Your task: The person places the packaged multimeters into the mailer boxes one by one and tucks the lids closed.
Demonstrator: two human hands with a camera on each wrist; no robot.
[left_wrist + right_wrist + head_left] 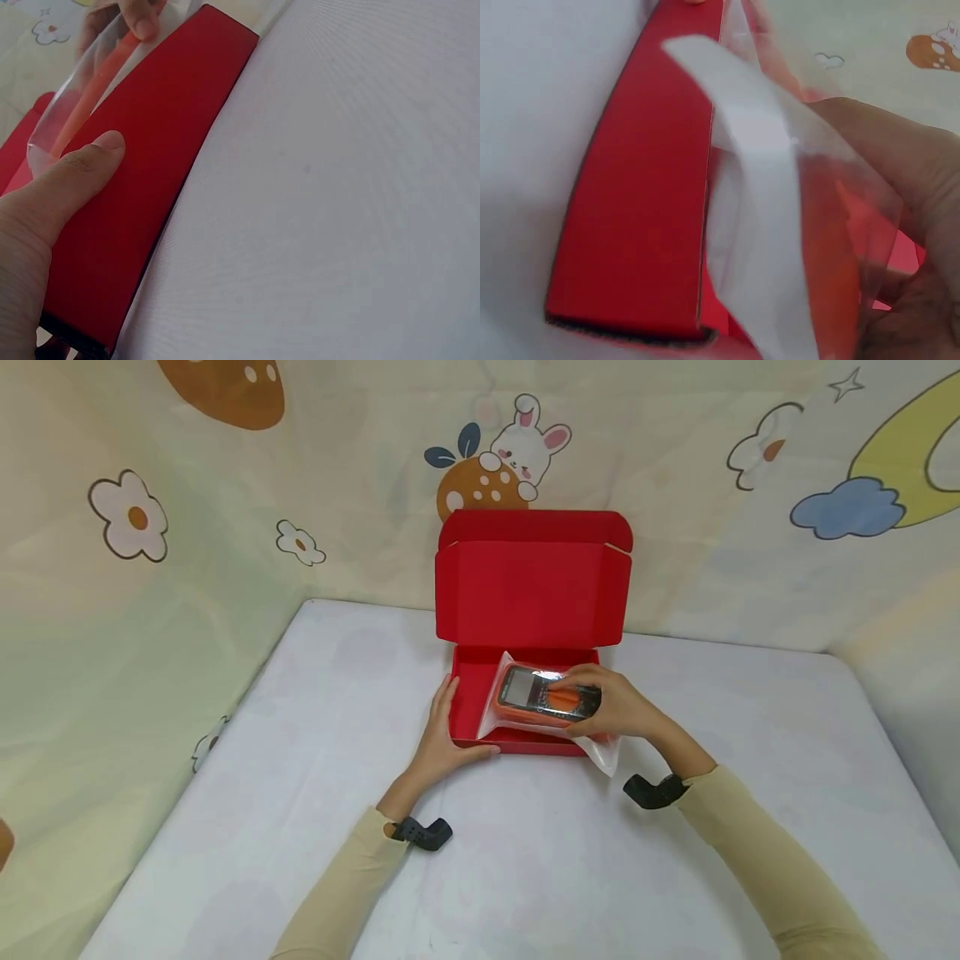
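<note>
A red cardboard box [467, 702] stands with its lid raised at the back. Inside, an orange and black multimeter [517, 687] in a clear plastic bag [488, 720] lies face up and slightly slanted, its right end over the box's right part. My right hand [618, 703] grips that end from above, fingers at the far edge and thumb at the near edge. My left hand [438, 747] rests around the box's front left corner, with fingers along the left side and straight thumb against the front wall [154, 127]. The bag's white flap [761, 157] hangs over the front edge.
The upright lid [532, 593] leans near the printed backdrop [375, 485]. A white-covered table [525, 860] spreads under the box. Each wrist wears a black camera mount, such as the left one [426, 833].
</note>
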